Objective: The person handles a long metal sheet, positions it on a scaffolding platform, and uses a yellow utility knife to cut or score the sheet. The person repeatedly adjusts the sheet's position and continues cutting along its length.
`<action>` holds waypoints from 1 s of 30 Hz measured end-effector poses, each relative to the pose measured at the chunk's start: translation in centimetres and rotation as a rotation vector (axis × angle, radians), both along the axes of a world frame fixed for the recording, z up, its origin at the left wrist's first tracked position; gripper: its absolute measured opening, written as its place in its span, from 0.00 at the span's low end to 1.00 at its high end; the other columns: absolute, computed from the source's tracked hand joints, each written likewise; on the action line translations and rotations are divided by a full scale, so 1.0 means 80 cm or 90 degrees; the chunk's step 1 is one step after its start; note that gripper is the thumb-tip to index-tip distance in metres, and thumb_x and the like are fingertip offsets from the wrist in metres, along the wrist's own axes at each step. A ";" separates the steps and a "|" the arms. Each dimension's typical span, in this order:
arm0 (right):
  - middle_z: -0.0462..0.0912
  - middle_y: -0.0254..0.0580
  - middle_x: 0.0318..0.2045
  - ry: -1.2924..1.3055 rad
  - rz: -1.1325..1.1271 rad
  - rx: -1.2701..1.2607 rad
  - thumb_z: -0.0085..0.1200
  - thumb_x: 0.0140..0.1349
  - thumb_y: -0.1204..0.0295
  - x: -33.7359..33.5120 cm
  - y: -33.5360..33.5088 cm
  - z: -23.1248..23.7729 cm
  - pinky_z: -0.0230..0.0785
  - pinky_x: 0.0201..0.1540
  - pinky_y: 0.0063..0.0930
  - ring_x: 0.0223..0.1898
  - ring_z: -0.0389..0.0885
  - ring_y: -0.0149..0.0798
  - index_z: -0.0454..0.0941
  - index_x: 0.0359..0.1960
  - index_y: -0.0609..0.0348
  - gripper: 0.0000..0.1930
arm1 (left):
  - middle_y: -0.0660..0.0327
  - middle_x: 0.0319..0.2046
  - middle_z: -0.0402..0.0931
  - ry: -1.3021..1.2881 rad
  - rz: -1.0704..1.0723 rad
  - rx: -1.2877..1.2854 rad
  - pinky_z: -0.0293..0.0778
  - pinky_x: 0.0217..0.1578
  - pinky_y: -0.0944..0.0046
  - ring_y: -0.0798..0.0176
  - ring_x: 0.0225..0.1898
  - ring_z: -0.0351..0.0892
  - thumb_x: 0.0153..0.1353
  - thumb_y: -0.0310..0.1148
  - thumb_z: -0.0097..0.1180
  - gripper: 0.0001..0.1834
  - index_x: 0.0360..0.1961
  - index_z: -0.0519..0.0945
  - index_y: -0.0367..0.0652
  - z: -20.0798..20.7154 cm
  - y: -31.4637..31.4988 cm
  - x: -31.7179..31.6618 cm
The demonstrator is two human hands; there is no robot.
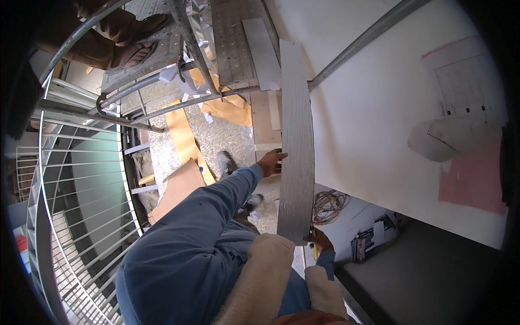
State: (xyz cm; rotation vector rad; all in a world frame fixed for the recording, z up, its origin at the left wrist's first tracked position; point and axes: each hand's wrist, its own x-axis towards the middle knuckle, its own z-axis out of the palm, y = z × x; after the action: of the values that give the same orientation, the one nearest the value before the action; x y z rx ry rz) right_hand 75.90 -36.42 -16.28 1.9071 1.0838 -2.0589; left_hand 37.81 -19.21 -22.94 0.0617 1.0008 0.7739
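Note:
A long grey wood-grain plank (297,135) extends away from me, its near end close to my chest. At its left edge, my left hand (270,163) is closed on the plank, with fingers partly hidden behind it. By the near right corner, my right hand (320,239) is closed round a slim yellow tool (315,251), whose kind I cannot make out. The right fingertips are close to the plank's corner; whether they also grip it is unclear.
Metal scaffolding (195,49) with perforated platforms stands ahead, and another person's sandalled foot (132,56) rests on one. Another grey plank (261,54) lies on a platform. Cardboard pieces (181,187) litter the floor. White railings (89,184) run left; a coiled cable (329,207) lies right.

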 end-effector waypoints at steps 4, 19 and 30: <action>0.82 0.34 0.36 -0.059 0.047 -0.028 0.69 0.56 0.75 0.057 -0.060 0.006 0.71 0.28 0.31 0.30 0.76 0.32 0.79 0.57 0.59 0.25 | 0.54 0.67 0.70 -0.014 0.057 0.031 0.68 0.65 0.45 0.49 0.64 0.73 0.73 0.37 0.55 0.34 0.75 0.59 0.43 -0.011 0.013 0.032; 0.86 0.43 0.34 -0.275 0.300 0.328 0.69 0.56 0.69 0.235 -0.272 -0.102 0.78 0.37 0.36 0.33 0.83 0.37 0.80 0.54 0.55 0.22 | 0.57 0.60 0.77 0.024 0.094 0.145 0.74 0.57 0.46 0.54 0.57 0.78 0.72 0.32 0.56 0.33 0.75 0.61 0.46 0.030 0.051 0.004; 0.83 0.38 0.32 -0.030 -0.310 0.411 0.57 0.63 0.76 0.270 -0.189 -0.132 0.76 0.23 0.32 0.27 0.83 0.35 0.77 0.53 0.60 0.16 | 0.66 0.42 0.79 0.094 0.114 0.339 0.74 0.45 0.62 0.65 0.40 0.78 0.64 0.23 0.51 0.18 0.55 0.78 0.47 0.088 0.079 -0.016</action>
State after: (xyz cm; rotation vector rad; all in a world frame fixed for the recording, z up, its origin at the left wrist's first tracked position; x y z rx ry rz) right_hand 97.51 -51.57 -26.83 2.7425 1.5338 -2.0130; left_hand 36.55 -12.86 -15.86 0.5001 0.9241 1.1991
